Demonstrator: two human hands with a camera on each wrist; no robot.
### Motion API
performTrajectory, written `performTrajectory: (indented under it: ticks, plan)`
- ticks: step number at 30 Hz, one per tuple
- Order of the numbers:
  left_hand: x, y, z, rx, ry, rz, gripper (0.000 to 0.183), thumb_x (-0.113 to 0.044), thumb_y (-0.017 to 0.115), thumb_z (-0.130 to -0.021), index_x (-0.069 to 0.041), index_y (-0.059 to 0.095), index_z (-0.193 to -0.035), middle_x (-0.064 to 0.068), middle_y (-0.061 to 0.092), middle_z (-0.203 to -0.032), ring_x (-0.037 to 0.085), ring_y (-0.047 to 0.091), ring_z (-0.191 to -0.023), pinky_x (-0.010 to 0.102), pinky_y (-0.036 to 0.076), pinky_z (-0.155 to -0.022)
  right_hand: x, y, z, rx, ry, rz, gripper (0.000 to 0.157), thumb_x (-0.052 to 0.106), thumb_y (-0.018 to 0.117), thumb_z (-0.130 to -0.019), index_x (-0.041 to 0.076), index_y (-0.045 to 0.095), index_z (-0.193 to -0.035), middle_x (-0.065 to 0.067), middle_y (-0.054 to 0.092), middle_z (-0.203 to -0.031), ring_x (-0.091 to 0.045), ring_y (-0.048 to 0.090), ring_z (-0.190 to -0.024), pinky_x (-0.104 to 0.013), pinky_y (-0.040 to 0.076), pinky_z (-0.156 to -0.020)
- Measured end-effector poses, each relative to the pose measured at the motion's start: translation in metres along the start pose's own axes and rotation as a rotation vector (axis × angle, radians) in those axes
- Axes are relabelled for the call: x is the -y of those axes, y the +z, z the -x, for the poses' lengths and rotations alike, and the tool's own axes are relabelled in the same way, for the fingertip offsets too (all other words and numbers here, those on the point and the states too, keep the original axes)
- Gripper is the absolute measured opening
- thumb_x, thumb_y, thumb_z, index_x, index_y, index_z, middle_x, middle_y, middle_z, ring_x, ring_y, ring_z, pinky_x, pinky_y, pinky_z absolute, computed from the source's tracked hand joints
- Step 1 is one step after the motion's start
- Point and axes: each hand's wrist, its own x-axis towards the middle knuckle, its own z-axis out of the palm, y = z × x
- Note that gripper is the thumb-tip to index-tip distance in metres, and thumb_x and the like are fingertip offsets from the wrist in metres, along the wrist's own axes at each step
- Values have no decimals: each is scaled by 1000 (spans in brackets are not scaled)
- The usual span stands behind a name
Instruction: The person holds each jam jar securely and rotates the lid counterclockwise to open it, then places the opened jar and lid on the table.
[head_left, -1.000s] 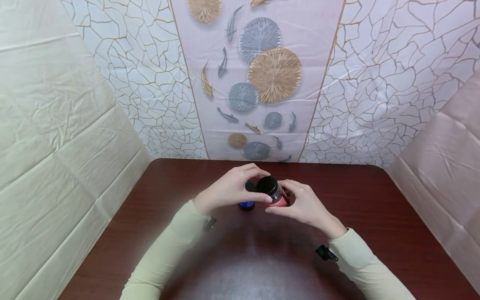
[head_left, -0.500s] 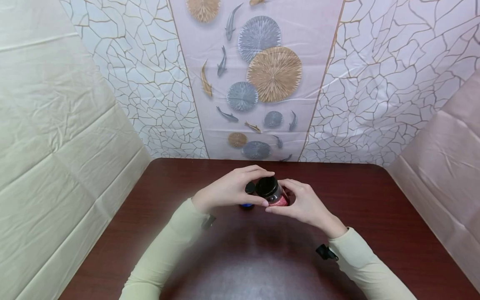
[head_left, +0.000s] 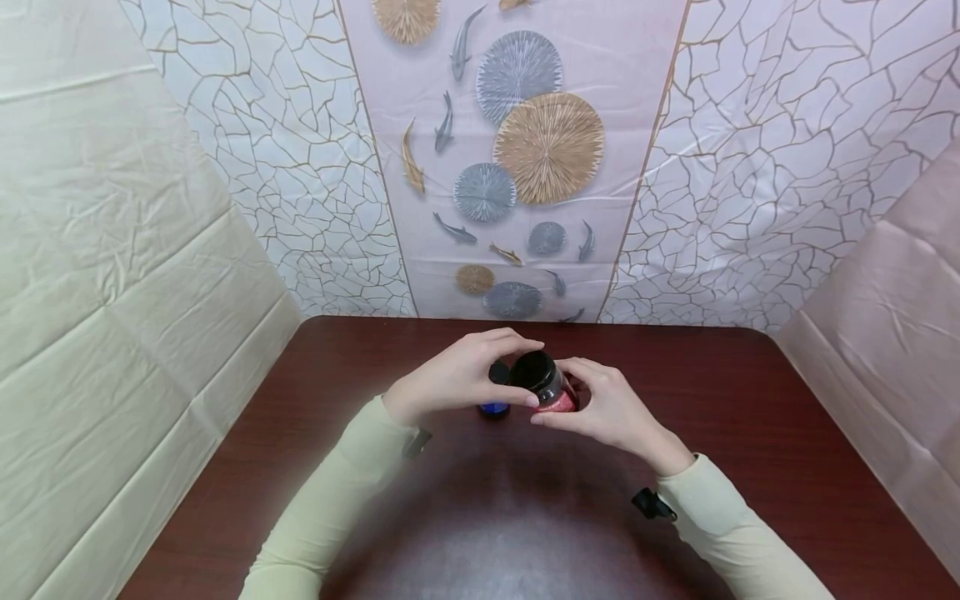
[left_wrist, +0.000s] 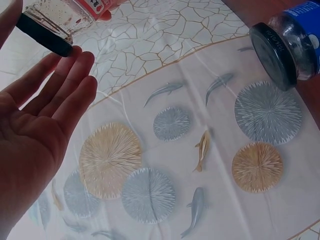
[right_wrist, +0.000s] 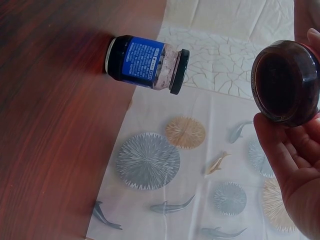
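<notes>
A glass jar with a red label (head_left: 558, 402) and a black lid (head_left: 531, 372) is held tilted above the table. My right hand (head_left: 611, 408) grips its body, thumb on the near side. Fingers and thumb of my left hand (head_left: 461, 377) pinch the lid's rim from opposite sides; the left wrist view shows the fingertips at the lid (left_wrist: 45, 34). In the right wrist view the dark base of the jar (right_wrist: 280, 82) faces the camera. A second jar, with a blue label (right_wrist: 142, 62) and dark lid, stands upright on the table, partly hidden behind my left hand in the head view.
The dark red-brown wooden table (head_left: 712, 400) reflects light near its front. Behind it hangs a patterned cloth (head_left: 547, 150) with fish and round motifs. Pale cloth walls (head_left: 112, 275) close in both sides. Each sleeve carries a small black device (head_left: 654, 505) at the wrist.
My left thumb and fingers have shifted slightly around the black lid. The right hand and the held jar stay almost where they were, and the blue-labelled jar has not moved.
</notes>
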Motion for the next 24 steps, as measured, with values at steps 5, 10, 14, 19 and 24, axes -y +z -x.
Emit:
performTrajectory:
  ticks: [5,10,14,19,24]
  plan:
    - [0,0,0,-6,-21,-3,70,-47,82,-83,-10,60,-139,-7,63,-117,6,57,-101,25,49,-87,0,0,-1,0,-8,3,61,50,90,-71,22,68,-122,13,66,-109,-6,61,-85,-25,54,-69]
    - [0,0,0,-8,-23,-8,72,-49,81,-82,-10,60,-139,-6,62,-118,8,58,-101,28,51,-87,0,0,-2,4,-5,8,61,50,90,-71,22,68,-122,13,66,-109,-7,61,-84,-25,54,-69]
    - [0,-1,1,-11,-14,-23,75,-52,81,-81,-12,59,-141,-7,62,-123,6,58,-107,23,48,-91,1,-1,-1,8,3,8,62,49,90,-71,21,68,-122,12,66,-109,-7,61,-84,-26,54,-69]
    - [0,-3,0,-4,25,-32,76,-49,82,-82,-12,57,-143,-5,60,-128,7,56,-113,22,45,-95,2,-1,-1,14,10,6,62,49,90,-72,20,68,-123,11,66,-110,-7,62,-85,-26,54,-69]
    - [-1,-6,-1,29,73,-23,73,-41,83,-83,-12,56,-144,-2,59,-133,8,55,-119,23,44,-99,1,-1,-1,24,13,2,64,50,89,-72,20,67,-124,11,67,-110,-7,62,-84,-26,55,-68]
